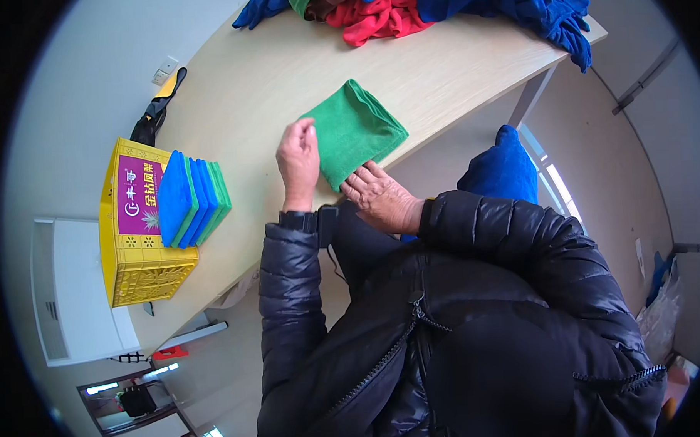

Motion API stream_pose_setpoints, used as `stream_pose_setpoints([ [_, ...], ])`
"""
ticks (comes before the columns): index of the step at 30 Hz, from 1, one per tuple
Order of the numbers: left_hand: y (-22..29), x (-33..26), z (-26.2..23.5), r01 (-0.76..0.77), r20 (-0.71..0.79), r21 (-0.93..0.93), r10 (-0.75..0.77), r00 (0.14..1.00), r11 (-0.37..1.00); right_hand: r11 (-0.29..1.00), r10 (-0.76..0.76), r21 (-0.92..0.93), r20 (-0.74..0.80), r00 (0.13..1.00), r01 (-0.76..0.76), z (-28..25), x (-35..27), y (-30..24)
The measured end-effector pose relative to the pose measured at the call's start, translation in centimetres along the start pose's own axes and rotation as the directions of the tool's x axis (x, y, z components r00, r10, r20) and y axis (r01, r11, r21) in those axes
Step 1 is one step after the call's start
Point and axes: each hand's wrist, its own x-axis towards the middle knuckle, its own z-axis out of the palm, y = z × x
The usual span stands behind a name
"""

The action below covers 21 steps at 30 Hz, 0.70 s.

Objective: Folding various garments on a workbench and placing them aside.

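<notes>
A folded green cloth [352,134] lies near the front edge of the table, its layered fold showing along the right side. At its left edge is my left hand [297,160], the fingers curled in with the thumb by the cloth; whether they pinch any fabric is hidden. My right hand [384,197] rests at the cloth's near edge, fingers stretched out and their tips touching it. To the left, several folded blue and green cloths [195,199] stand on edge in a stack against a yellow basket.
A yellow plastic basket [153,278] with a purple label stands at the table's left. Loose blue, red, green and brown cloths [385,17] are heaped along the far edge of the table [252,75]. Blue fabric [502,171] hangs below the table at the right. A black strap [157,110] lies behind the basket.
</notes>
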Motion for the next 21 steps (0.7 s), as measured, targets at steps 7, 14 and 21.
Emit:
stream_pose_setpoints([
  [7,-3.0,-3.3,1.1,-0.302,0.171,0.421,0.253,0.952,0.855,0.999,-0.006,-0.047,0.011,1.000,0.006,-0.2,0.1,-0.2],
  [14,-3.5,-4.5,1.5,-0.250,0.213,0.563,0.154,0.965,0.787,0.792,0.070,0.347,0.765,0.640,-0.502,-9.6,4.8,-0.8],
  [21,-1.8,-4.3,2.4,-0.215,0.230,0.681,0.075,0.970,0.700,0.988,0.148,-0.033,-0.079,0.986,-0.151,0.5,8.0,6.8],
])
